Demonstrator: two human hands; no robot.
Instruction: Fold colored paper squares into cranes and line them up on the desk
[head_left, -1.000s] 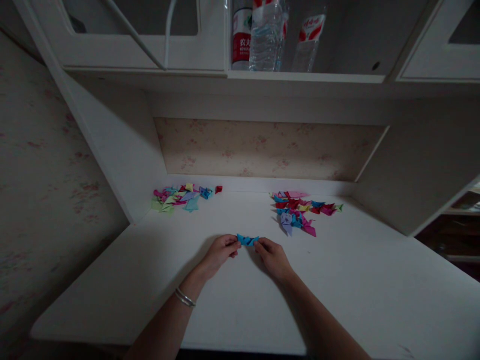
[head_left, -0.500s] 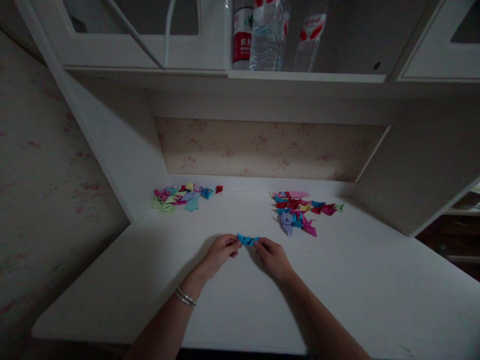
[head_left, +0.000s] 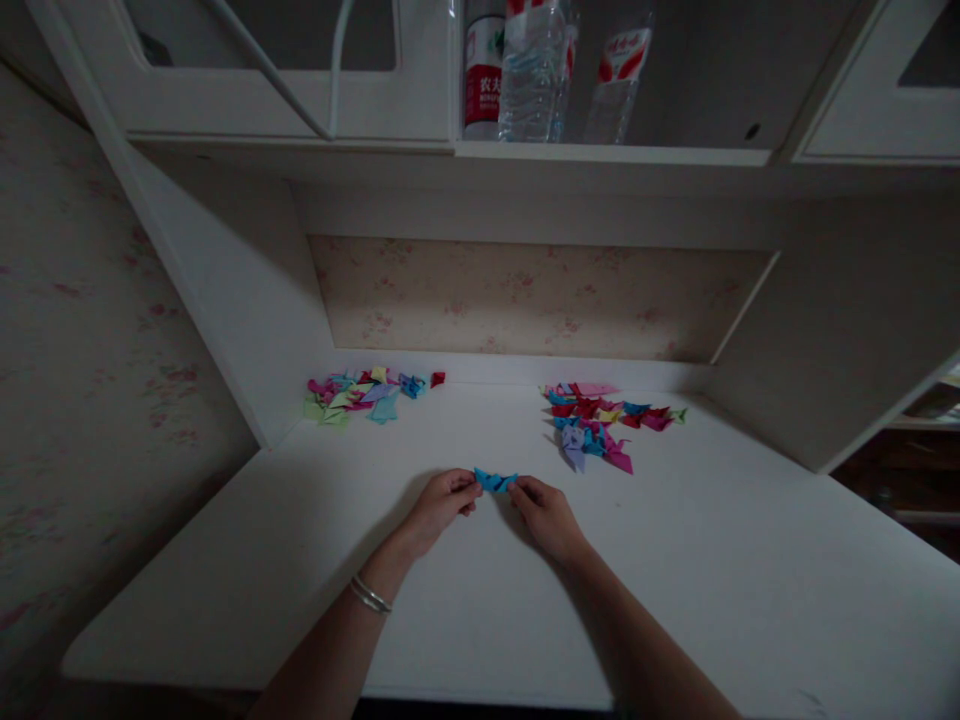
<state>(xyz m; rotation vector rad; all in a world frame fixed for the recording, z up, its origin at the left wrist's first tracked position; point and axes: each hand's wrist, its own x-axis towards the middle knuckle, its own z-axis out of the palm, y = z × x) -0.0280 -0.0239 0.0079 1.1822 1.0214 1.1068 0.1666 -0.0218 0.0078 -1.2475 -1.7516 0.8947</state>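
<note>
A small blue folded paper piece [head_left: 495, 482] is stretched between my two hands over the middle of the white desk [head_left: 480, 600]. My left hand [head_left: 448, 500] pinches its left end between thumb and fingers. On the opposite end, the fingertips of my right hand [head_left: 546, 512] are closed on the paper. Its middle shows several slanted folds. Two bangles [head_left: 370, 594] circle my left wrist. The parts of the paper under my fingertips are hidden.
A pile of colourful folded papers [head_left: 360, 393] lies at the back left of the desk. Folded paper cranes or similar shapes [head_left: 592, 435] lie at the back right. Overhead, a shelf [head_left: 615, 152] holds plastic bottles [head_left: 529, 80]. A white cable [head_left: 277, 80] hangs at the upper left.
</note>
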